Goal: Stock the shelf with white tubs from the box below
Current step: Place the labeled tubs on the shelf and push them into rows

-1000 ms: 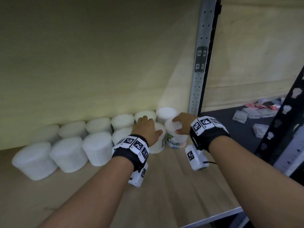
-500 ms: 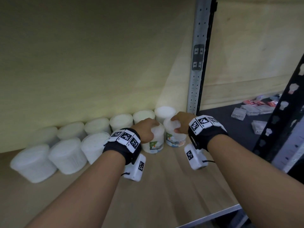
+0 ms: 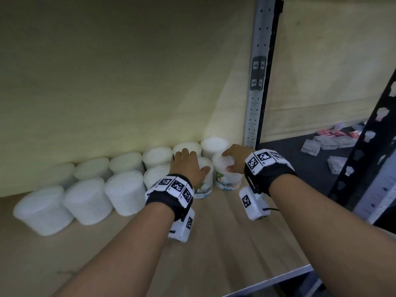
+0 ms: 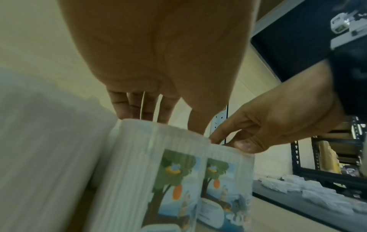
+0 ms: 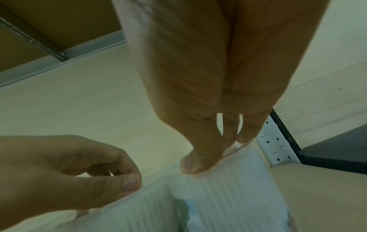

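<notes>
Two rows of white tubs stand along the back of the wooden shelf. At the right end of the front row, my left hand reaches over the lid of a tub with a picture label. Its fingers curl over the far rim and its thumb lies on the near edge. My right hand grips the lid rim of the neighbouring labelled tub, which touches the first. In the left wrist view both labelled tubs stand upright side by side. The right wrist view shows my right thumb on the rim.
A grey perforated upright stands just right of the tubs. Beyond it lies a dark shelf with clear packets, and a black rack post is nearer. The shelf's metal front edge runs at the lower right.
My left hand has turned its tub so that the picture label faces front, and it now sits against the right tub. My right hand has stayed on its tub.
</notes>
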`<state>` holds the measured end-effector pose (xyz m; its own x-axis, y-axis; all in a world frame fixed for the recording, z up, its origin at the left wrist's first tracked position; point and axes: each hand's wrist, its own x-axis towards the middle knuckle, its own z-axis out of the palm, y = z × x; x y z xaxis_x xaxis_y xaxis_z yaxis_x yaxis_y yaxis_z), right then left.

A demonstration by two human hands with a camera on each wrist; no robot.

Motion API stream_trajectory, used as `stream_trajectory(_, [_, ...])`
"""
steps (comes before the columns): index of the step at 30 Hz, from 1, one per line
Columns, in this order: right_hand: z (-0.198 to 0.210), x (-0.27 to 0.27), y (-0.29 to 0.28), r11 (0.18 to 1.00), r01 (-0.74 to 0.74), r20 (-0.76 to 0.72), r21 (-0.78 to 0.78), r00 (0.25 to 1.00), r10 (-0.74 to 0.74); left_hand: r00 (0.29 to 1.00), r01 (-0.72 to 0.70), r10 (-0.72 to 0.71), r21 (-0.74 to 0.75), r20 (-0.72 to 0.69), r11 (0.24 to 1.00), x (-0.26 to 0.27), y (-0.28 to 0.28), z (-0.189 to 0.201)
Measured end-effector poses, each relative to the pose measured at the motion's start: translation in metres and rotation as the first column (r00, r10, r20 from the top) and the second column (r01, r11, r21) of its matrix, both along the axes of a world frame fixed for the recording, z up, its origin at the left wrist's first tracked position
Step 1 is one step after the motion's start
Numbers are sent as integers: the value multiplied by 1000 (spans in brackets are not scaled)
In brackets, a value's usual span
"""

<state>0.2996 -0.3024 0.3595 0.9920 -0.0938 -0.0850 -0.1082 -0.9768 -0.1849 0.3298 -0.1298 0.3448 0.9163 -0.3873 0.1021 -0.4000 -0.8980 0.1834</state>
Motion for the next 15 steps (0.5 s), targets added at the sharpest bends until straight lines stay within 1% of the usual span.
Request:
stream_trajectory(3, [0, 0, 0, 1000, 4, 5, -1, 1000, -4, 999, 33, -33, 11, -34, 999, 2, 1, 4])
stream_trajectory(8, [0, 1, 0, 1000, 2, 5, -5, 1000, -2, 984, 117, -113, 16, -139, 993, 5, 4, 11])
stream_trajectory(11, [0, 1, 1, 1000, 8, 7, -13, 1000, -8, 971, 148, -146, -5, -188, 989, 6, 5, 14])
stream_trajectory(13, [0, 1, 1, 1000, 8, 13, -16, 1000, -7, 973, 142, -155, -86, -171, 986, 8, 7, 15])
stream_trajectory(15, [0, 0, 0, 1000, 8, 15, -15, 1000, -8, 989, 103, -124, -222, -84, 970, 9, 7, 17])
